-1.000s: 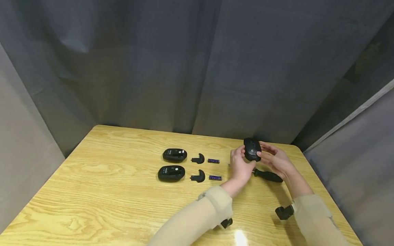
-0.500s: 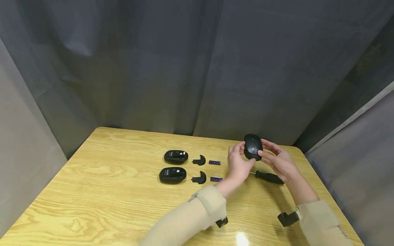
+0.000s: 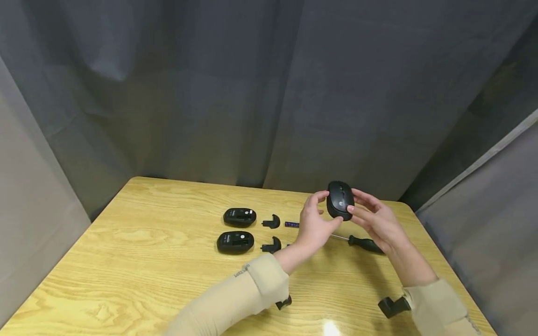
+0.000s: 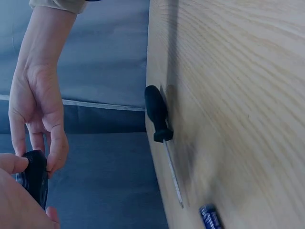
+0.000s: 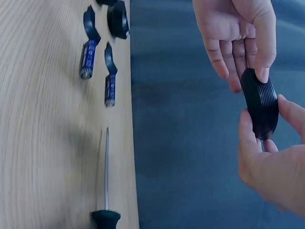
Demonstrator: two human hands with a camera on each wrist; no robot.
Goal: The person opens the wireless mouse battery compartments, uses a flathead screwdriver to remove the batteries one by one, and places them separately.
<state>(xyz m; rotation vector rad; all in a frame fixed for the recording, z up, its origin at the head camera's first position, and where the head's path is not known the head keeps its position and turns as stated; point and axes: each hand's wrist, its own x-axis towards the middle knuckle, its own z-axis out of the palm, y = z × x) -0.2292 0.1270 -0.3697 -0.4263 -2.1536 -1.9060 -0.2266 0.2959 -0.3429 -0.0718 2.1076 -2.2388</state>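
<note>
Both hands hold a black computer mouse [image 3: 339,200] above the far right of the table, its button side toward the head camera. My left hand [image 3: 313,227] pinches its left side between thumb and fingers. From the other side my right hand [image 3: 378,221] grips it, thumb on the near end and fingers at the right edge. The ribbed side of the mouse [image 5: 265,107] shows in the right wrist view; its underside is hidden. Below the hands lies a screwdriver [image 3: 365,244] with a dark handle, its shaft partly behind my left hand in the head view.
Two more black mice [image 3: 239,217] lie underside up on the wooden table [image 3: 147,261]. Beside them are two black battery covers [image 3: 271,245] and two blue batteries [image 5: 88,59]. A dark curtain [image 3: 210,93] hangs behind the table.
The held mouse has risen slightly and shifted a little left, its top turning more into view. My left forearm has moved left and now mostly covers the nearer battery. More of the screwdriver's shaft shows.
</note>
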